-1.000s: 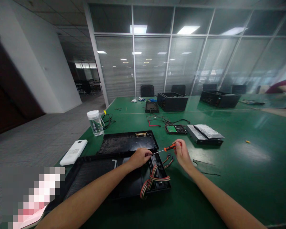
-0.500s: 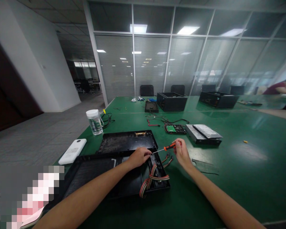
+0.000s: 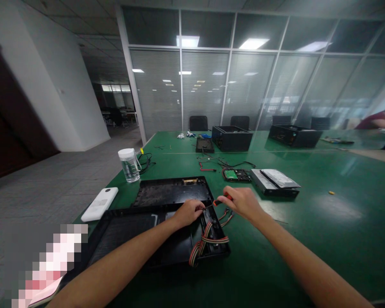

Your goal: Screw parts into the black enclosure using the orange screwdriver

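Note:
My right hand (image 3: 244, 202) is wrapped around the orange-and-black handle of a screwdriver (image 3: 217, 202). Its thin shaft points left, to the fingertips of my left hand (image 3: 189, 212). Those fingers are pinched together over the right end of a black computer case panel (image 3: 128, 226); whatever lies between them is too small to make out. Striped multicoloured wires (image 3: 208, 233) hang over the panel's near right corner, their plugs lying on the table just below my right hand. Directly behind lies a second black panel (image 3: 167, 193) with a brass-coloured strip on it.
On the green table (image 3: 311, 239) stand a water bottle (image 3: 129, 166) and a white device (image 3: 100, 204) at left. Beyond my right hand lie a hard drive (image 3: 235, 174) and a metal drive unit (image 3: 274, 183). Black computer cases (image 3: 232, 140) stand farther back; a person sits far right.
My right hand has moved left, closer to my left hand, and turned over the screwdriver's handle. Less of the shaft shows. My left hand stays at the panel's edge.

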`<action>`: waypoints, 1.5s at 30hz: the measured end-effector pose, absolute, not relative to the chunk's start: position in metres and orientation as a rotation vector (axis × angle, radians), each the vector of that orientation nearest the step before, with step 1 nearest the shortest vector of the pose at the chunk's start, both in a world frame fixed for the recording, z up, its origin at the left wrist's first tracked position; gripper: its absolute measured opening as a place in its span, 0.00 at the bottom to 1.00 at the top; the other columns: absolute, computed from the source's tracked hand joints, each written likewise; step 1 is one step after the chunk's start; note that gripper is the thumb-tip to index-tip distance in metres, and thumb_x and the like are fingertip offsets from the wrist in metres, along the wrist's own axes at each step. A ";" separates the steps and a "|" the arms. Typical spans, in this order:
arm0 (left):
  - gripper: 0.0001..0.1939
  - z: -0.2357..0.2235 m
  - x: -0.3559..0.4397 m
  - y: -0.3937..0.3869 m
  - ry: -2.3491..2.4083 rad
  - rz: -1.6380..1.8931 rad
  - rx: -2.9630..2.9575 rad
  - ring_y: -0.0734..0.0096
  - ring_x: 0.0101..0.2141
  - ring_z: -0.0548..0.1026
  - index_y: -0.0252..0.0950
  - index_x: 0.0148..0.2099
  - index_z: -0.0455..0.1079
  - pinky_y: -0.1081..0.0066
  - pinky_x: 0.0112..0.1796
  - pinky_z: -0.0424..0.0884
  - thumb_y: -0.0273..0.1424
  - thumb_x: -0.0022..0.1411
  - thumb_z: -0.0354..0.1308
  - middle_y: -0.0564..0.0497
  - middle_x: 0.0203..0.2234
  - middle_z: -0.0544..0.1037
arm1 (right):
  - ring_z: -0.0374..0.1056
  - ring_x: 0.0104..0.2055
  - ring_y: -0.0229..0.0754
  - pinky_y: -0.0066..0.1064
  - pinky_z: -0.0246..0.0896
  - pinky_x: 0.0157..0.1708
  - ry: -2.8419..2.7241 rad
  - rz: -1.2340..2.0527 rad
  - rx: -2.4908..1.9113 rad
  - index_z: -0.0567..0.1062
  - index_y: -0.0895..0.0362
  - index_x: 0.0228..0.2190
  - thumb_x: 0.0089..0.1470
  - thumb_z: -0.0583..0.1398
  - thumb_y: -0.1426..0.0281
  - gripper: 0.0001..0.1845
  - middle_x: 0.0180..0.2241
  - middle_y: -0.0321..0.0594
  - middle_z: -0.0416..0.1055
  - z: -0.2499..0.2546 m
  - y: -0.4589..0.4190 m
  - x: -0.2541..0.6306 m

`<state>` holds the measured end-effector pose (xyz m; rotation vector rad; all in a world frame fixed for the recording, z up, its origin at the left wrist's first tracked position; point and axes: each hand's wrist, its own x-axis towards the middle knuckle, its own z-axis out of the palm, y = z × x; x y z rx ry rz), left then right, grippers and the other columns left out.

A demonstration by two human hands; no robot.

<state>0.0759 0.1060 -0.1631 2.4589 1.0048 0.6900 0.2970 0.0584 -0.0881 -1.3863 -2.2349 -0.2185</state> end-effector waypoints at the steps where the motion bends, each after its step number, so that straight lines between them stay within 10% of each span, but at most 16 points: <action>1: 0.09 -0.164 0.076 0.106 1.012 0.700 2.457 0.72 0.30 0.70 0.34 0.36 0.72 0.75 0.33 0.64 0.22 0.54 0.54 0.52 0.27 0.75 | 0.64 0.25 0.42 0.29 0.48 0.27 -2.297 -0.258 -1.420 0.70 0.55 0.27 0.55 0.50 0.57 0.17 0.21 0.41 0.68 -0.075 0.058 0.292; 7: 0.07 -0.168 0.077 0.108 1.026 0.723 2.477 0.73 0.27 0.69 0.33 0.35 0.72 0.76 0.32 0.64 0.23 0.53 0.54 0.52 0.26 0.74 | 0.67 0.29 0.41 0.27 0.50 0.27 -2.566 -0.036 -1.335 0.67 0.55 0.45 0.54 0.52 0.65 0.17 0.29 0.39 0.72 -0.025 0.073 0.267; 11: 0.07 -0.167 0.077 0.108 1.025 0.714 2.481 0.73 0.28 0.70 0.33 0.35 0.72 0.75 0.32 0.64 0.24 0.53 0.55 0.52 0.26 0.73 | 0.67 0.28 0.44 0.29 0.51 0.26 -2.581 -0.139 -1.499 0.72 0.56 0.29 0.52 0.54 0.57 0.16 0.24 0.43 0.71 -0.019 0.084 0.261; 15: 0.06 -0.165 0.077 0.106 1.050 0.691 2.470 0.72 0.29 0.70 0.33 0.36 0.72 0.75 0.33 0.65 0.24 0.54 0.55 0.51 0.26 0.74 | 0.67 0.28 0.43 0.28 0.51 0.25 -2.611 -0.072 -1.400 0.69 0.55 0.41 0.49 0.57 0.58 0.19 0.26 0.41 0.72 -0.020 0.084 0.262; 24: 0.06 -0.165 0.076 0.106 1.041 0.706 2.470 0.71 0.30 0.70 0.33 0.36 0.72 0.73 0.35 0.65 0.25 0.55 0.54 0.51 0.28 0.74 | 0.68 0.28 0.45 0.29 0.51 0.25 -2.625 -0.208 -1.435 0.72 0.56 0.34 0.51 0.52 0.49 0.23 0.25 0.44 0.72 -0.020 0.076 0.260; 29: 0.07 -0.163 0.077 0.105 1.023 0.702 2.499 0.70 0.31 0.70 0.34 0.36 0.71 0.73 0.36 0.65 0.24 0.55 0.53 0.51 0.29 0.74 | 0.66 0.25 0.44 0.30 0.50 0.25 -2.461 -0.201 -1.499 0.70 0.56 0.17 0.50 0.50 0.46 0.29 0.18 0.44 0.68 -0.028 0.079 0.269; 38: 0.08 -0.166 0.079 0.100 0.983 0.647 2.638 0.69 0.36 0.68 0.35 0.40 0.65 0.71 0.41 0.64 0.23 0.59 0.47 0.49 0.34 0.71 | 0.47 0.11 0.32 0.25 0.46 0.13 -1.413 0.988 -1.160 0.67 0.56 0.24 0.51 0.49 0.48 0.24 0.11 0.25 0.50 -0.154 0.097 0.341; 45: 0.07 -0.148 0.079 0.098 0.970 0.755 2.644 0.70 0.35 0.68 0.34 0.37 0.65 0.71 0.40 0.64 0.26 0.61 0.46 0.48 0.32 0.71 | 0.53 0.18 0.31 0.25 0.54 0.17 -0.943 1.000 -0.882 0.66 0.53 0.35 0.49 0.56 0.54 0.17 0.25 0.30 0.60 -0.166 0.103 0.361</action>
